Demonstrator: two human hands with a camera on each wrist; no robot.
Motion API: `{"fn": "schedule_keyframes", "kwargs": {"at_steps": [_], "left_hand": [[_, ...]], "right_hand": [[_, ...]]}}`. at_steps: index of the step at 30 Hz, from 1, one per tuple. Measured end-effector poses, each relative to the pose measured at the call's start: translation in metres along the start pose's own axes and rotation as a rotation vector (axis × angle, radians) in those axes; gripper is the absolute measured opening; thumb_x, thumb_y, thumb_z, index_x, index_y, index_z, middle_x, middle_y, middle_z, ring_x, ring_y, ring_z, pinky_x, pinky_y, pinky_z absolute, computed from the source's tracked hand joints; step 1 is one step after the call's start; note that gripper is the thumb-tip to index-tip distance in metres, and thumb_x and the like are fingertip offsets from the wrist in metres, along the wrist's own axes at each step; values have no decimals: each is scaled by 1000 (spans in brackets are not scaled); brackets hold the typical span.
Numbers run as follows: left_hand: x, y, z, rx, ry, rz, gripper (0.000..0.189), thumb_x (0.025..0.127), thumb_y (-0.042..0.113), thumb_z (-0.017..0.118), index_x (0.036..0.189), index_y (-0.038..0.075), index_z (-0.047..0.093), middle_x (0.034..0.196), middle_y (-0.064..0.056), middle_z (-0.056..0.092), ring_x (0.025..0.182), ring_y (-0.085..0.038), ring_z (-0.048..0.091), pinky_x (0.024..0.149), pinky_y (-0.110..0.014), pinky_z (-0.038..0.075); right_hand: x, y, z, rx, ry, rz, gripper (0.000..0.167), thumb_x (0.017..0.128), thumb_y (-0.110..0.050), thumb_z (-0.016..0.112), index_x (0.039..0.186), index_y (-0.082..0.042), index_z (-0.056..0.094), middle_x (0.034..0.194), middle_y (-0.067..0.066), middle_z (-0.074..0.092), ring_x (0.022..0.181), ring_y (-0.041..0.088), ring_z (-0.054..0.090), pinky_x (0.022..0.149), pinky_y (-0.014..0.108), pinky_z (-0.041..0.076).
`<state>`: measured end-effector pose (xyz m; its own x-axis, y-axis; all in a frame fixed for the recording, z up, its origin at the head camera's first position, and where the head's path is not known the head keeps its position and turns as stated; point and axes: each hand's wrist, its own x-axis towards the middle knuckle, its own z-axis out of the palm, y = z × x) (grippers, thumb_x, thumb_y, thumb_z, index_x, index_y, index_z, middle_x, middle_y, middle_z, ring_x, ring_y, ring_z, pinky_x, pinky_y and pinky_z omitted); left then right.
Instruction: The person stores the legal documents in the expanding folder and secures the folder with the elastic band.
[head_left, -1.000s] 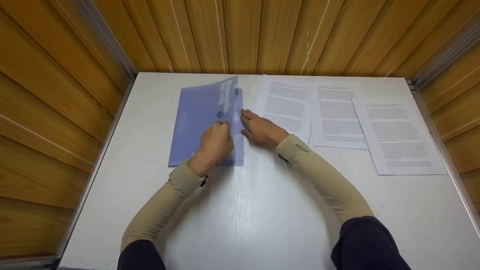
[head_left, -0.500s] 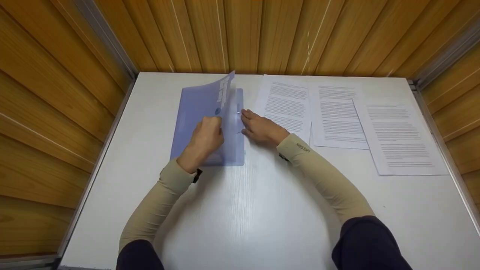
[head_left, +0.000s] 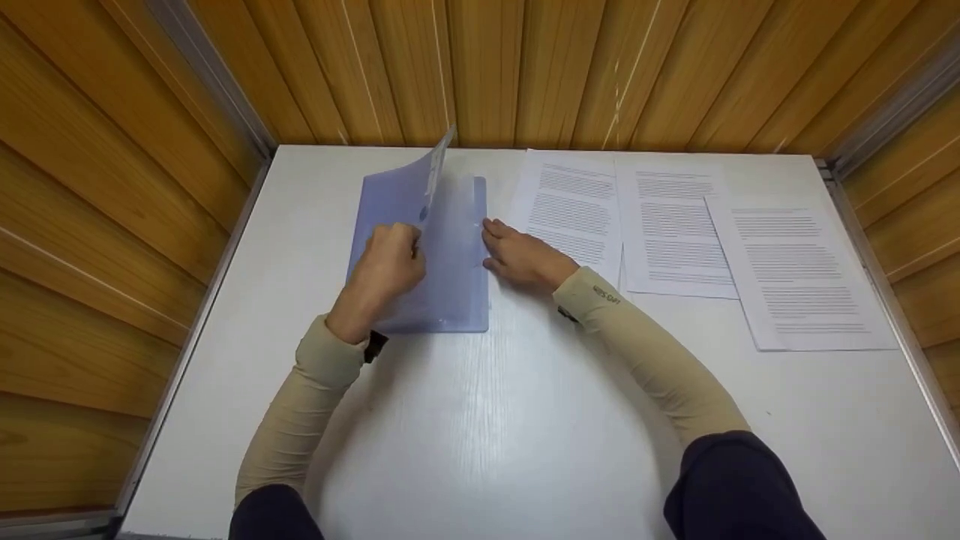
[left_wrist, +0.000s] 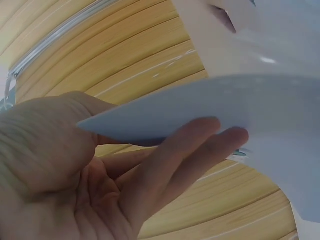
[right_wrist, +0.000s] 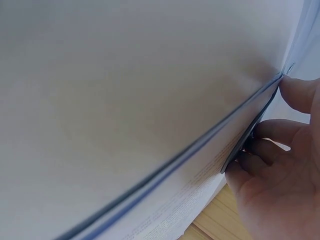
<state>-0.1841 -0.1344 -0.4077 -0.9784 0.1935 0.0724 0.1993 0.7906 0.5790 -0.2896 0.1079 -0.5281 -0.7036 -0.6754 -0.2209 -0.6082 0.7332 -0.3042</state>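
Observation:
A translucent blue plastic document folder (head_left: 454, 300) lies on the white table, its cover flap (head_left: 401, 180) raised and bent back to the left. Pinched in my left hand (head_left: 386, 259) is the free edge of that flap; the left wrist view shows the plastic between the thumb and the fingers (left_wrist: 185, 145). A round dark button (head_left: 424, 213) sits on the flap just above this hand. My right hand (head_left: 529, 256) rests palm down at the folder's right edge, fingertips touching it. In the right wrist view its thumb (right_wrist: 300, 95) is right at the edge.
Printed sheets lie to the right: one stack (head_left: 574, 199) beside my right hand, a second (head_left: 679, 232) overlapping next to it, and a third (head_left: 799, 277) near the table's right edge. Wood-look panels (head_left: 480, 67) stand behind and at both sides of the white table (head_left: 480, 450).
My left hand has moved left and slightly up, lifting the folder's flap from nearly flat to a steep tilt. The right hand has stayed in place.

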Motion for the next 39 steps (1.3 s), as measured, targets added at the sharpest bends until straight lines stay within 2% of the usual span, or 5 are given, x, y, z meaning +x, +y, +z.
{"fn": "schedule_keyframes", "kwargs": {"at_steps": [6, 10, 15, 28, 39], "left_hand": [[-2, -10, -9, -39, 58, 26, 31, 88, -12, 52, 62, 4, 50, 64, -5, 49, 56, -16, 42, 49, -31, 36], [-4, -19, -13, -96, 67, 11, 23, 91, -6, 56, 98, -12, 78, 98, -24, 77, 79, -27, 73, 67, -41, 61], [-9, -34, -17, -197, 80, -24, 35, 94, 1, 60, 125, -11, 74, 125, -30, 73, 108, -40, 77, 87, -52, 64], [-20, -57, -23, -333, 155, -131, 37, 95, 7, 66, 128, -7, 74, 122, -26, 75, 94, -33, 80, 69, -26, 62], [-15, -62, -22, -324, 213, -85, 33, 95, 6, 66, 124, -8, 76, 122, -26, 76, 107, -37, 76, 84, -48, 63]], "right_hand": [[0, 0, 0, 16, -12, 11, 71, 113, -35, 45, 168, 3, 18, 179, 18, 10, 166, 35, 12, 133, 45, 16], [-1, 0, -1, 22, -10, 11, 71, 113, -34, 45, 168, 3, 19, 178, 19, 11, 166, 35, 13, 134, 45, 16], [-3, 0, 0, 23, -4, -5, 70, 113, -32, 46, 167, 5, 21, 178, 21, 13, 165, 37, 15, 133, 46, 18], [-3, -3, 0, 8, -4, -7, 70, 113, -33, 46, 167, 5, 21, 178, 21, 13, 165, 37, 14, 133, 45, 16], [-2, -3, -3, 8, 6, 1, 72, 113, -35, 46, 167, 5, 21, 178, 21, 14, 165, 38, 16, 133, 47, 19]]}}
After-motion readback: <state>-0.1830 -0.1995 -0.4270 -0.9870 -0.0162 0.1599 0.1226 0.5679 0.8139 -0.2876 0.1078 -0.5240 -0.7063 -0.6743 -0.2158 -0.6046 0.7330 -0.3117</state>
